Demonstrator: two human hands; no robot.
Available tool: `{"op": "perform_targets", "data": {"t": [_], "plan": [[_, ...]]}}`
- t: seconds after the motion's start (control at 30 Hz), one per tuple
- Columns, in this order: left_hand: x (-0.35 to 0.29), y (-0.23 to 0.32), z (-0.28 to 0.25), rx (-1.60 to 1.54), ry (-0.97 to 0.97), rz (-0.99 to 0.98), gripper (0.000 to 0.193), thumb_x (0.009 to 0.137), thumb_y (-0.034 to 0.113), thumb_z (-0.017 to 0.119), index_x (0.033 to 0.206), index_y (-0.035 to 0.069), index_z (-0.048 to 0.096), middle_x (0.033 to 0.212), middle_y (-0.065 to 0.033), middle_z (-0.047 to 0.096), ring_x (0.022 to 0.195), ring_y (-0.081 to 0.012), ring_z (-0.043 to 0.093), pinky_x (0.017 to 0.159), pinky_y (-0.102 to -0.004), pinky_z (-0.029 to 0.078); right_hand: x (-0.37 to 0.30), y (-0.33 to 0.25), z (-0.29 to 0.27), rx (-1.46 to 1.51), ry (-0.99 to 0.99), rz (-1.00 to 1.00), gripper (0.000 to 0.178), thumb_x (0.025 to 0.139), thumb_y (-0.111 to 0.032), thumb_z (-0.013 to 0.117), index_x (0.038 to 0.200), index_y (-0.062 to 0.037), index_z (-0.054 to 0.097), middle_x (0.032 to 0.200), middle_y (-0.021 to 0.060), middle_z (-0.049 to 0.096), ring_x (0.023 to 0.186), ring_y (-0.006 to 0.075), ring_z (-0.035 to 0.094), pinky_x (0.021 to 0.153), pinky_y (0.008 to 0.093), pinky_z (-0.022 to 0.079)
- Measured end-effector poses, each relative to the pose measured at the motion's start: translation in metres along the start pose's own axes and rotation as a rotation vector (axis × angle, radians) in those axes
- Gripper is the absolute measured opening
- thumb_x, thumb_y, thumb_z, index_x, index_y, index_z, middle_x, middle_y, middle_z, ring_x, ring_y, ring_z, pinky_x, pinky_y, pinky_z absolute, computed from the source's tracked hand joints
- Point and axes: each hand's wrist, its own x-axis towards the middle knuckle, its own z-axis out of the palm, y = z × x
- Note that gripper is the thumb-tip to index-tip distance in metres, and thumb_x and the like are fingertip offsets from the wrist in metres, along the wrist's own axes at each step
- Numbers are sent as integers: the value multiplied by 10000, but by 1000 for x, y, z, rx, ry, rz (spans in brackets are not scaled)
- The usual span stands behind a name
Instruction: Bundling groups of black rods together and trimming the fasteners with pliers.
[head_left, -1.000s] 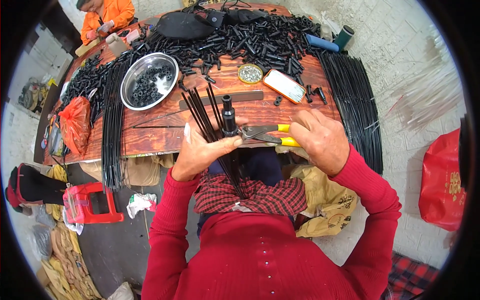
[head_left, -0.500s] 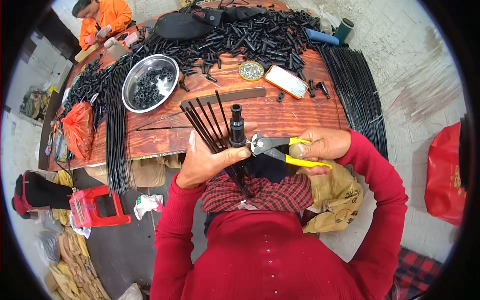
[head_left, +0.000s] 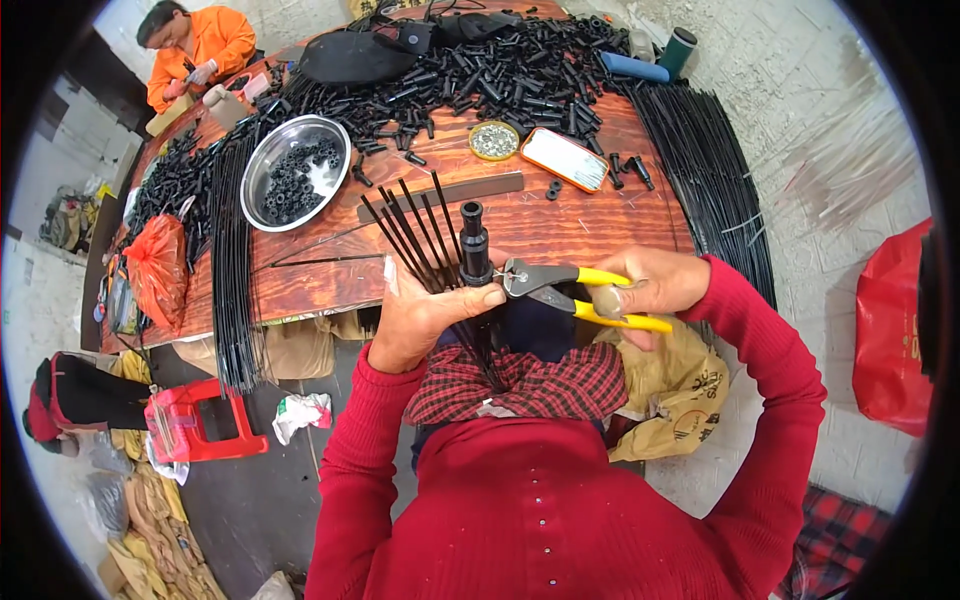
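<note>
My left hand (head_left: pixel 425 315) is closed round a bundle of thin black rods (head_left: pixel 405 232) and an upright black tubular fitting (head_left: pixel 474 245) with a ringed top. The rods fan out upward and their lower ends reach down over the checked cloth on my lap. My right hand (head_left: pixel 650 290) grips cutting pliers (head_left: pixel 580 288) with yellow handles. The pliers' jaws sit right beside the fitting, at a thin pale wire or pin by its lower part; the exact contact is too small to tell.
The wooden table (head_left: pixel 560 225) bears a heap of black fittings (head_left: pixel 480 80), a steel bowl (head_left: pixel 340 180) of black rings, a round tin (head_left: pixel 494 140) of small metal bits and a tray of pins (head_left: pixel 565 158). Long black rods (head_left: pixel 235 260) overhang its edge. A person in orange (head_left: pixel 205 50) works at far left.
The pliers' handles have spread slightly and my right hand has shifted a little to the right. My left hand still holds the rods and fitting. The whole view has moved slightly.
</note>
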Motion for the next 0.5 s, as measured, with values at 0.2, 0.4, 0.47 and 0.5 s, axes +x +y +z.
{"op": "perform_targets", "data": {"t": [0.2, 0.4, 0.47, 0.5], "plan": [[2, -9, 0, 58, 117, 45, 282, 742, 75, 818, 991, -18, 724, 935, -64, 729, 822, -123, 668, 811, -295, 540, -14, -12, 12, -463, 408, -210, 507, 686, -148, 794, 1102, -11, 539, 983, 74, 655, 739, 115, 593, 641, 229, 499], [5, -6, 1, 28, 138, -23, 336, 739, 81, 819, 1042, -15, 710, 973, -65, 724, 876, -121, 658, 863, -305, 521, -25, -21, 25, -1306, 753, -657, 576, 652, -123, 816, 1166, -8, 582, 1047, 124, 662, 862, 198, 671, 690, 320, 528], [4, -9, -5, 95, 132, 26, 344, 755, 72, 803, 1069, -17, 698, 980, -68, 719, 881, -123, 655, 852, -302, 525, -23, -18, 26, -1030, 599, -500, 378, 817, -200, 707, 1116, 8, 607, 858, 140, 662, 694, 200, 667, 601, 304, 522], [3, -8, -6, 98, 136, 26, 344, 755, 72, 803, 1069, -17, 698, 980, -68, 719, 881, -123, 655, 852, -302, 525, -22, -18, 26, -893, 520, -424, 320, 899, -238, 653, 1092, 15, 619, 763, 148, 662, 610, 201, 664, 557, 297, 520]]}}
